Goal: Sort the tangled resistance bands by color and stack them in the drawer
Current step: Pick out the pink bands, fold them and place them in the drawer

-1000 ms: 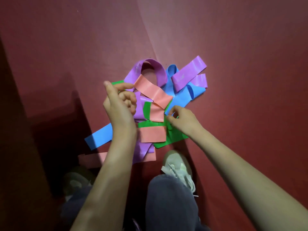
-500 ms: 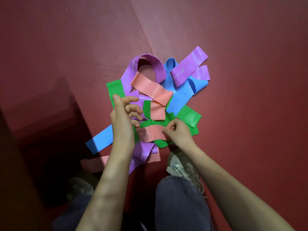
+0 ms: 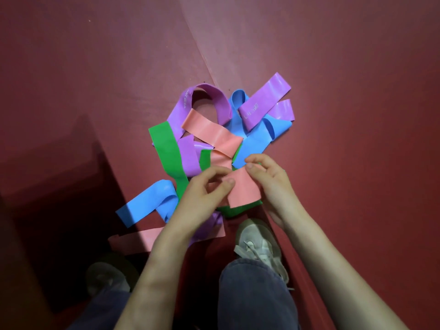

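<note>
A tangled heap of flat resistance bands lies on the red floor. Purple bands and blue bands spread at the back, a green band runs down the left, and another blue band sticks out at the lower left. A pink band is lifted at the near side of the heap. My left hand pinches its left edge and my right hand pinches its top right corner. A second pink band lies across the middle. No drawer is in view.
My two shoes and trouser legs stand just below the heap. A dark shadowed strip fills the lower left. A pale seam crosses the red floor behind the bands. One more pink band lies near my left foot.
Both hands have come together on the near pink band and raised it off the heap. The left hand moved down and right from the green band.
</note>
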`<state>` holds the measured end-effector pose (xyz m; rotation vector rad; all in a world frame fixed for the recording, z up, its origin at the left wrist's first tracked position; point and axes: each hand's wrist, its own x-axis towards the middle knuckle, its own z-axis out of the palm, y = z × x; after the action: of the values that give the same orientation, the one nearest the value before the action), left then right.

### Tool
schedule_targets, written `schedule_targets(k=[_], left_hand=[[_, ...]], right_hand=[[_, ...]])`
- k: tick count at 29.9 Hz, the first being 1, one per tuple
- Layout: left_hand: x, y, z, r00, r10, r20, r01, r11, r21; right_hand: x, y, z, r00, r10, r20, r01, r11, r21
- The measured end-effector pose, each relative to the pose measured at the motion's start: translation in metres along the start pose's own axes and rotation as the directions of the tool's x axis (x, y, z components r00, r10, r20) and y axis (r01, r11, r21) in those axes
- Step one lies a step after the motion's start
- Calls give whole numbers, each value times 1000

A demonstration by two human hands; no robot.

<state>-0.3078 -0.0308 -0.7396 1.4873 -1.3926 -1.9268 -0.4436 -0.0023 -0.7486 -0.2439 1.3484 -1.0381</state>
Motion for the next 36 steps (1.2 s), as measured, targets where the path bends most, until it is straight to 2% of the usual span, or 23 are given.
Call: schedule_targets(k=[3, 5, 8, 10, 12, 14, 15, 17, 20, 23, 26, 28, 30, 33, 36], left_hand=[[2, 9, -7, 990, 22, 141, -28, 999, 39], [4, 14, -8, 989, -5, 149, 1, 999, 32], [8, 17, -4, 998, 27, 62, -30, 998, 57], [9, 21, -2, 999, 38, -24, -38, 999, 15], [9, 21, -1, 990, 40, -138, -49, 997, -60], [9, 21, -2, 973, 42, -226, -62, 994, -85], [9, 21, -2, 966, 39, -254, -65, 993, -98], [9, 21, -2, 961, 29, -274, -63, 991, -117], [6, 25, -1, 981, -26, -193, -5, 987, -160], [2, 31, 2, 996, -55, -68, 41, 981, -190], [2, 43, 3, 999, 3, 49, 8, 974, -225], [4, 54, 3, 994, 41, 103, -9, 955, -295], [5, 64, 6, 990, 52, 133, 5, 917, -399], [6, 66, 10, 985, 59, 161, 32, 860, -510], [4, 65, 8, 992, 18, 124, 51, 846, -530]], right_hand=[[-1, -15, -3, 998, 49, -45, -47, 998, 48], [0, -21, -2, 994, 93, -51, -89, 993, 79], [0, -29, 1, 990, 135, -44, -128, 984, 127], [-3, -33, 4, 990, 144, 4, -140, 951, 277], [-9, -37, 4, 988, 75, 131, -124, 898, 421], [-16, -38, 3, 977, -20, 212, -80, 890, 449], [-19, -39, 3, 977, -40, 210, -52, 908, 416], [-21, -41, 9, 992, -59, 109, 23, 952, 306], [-13, -43, 12, 994, -61, -89, 79, 974, 212], [-8, -50, 12, 978, -143, -154, 162, 979, 120], [-12, -68, 8, 968, -249, -22, 248, 968, -42], [-17, -81, 11, 960, -227, 162, 252, 956, -153], [-23, -89, 18, 940, -181, 291, 234, 959, -162], [-26, -88, 27, 920, -189, 345, 239, 965, -110], [-26, -79, 29, 922, -182, 341, 231, 967, -109]])
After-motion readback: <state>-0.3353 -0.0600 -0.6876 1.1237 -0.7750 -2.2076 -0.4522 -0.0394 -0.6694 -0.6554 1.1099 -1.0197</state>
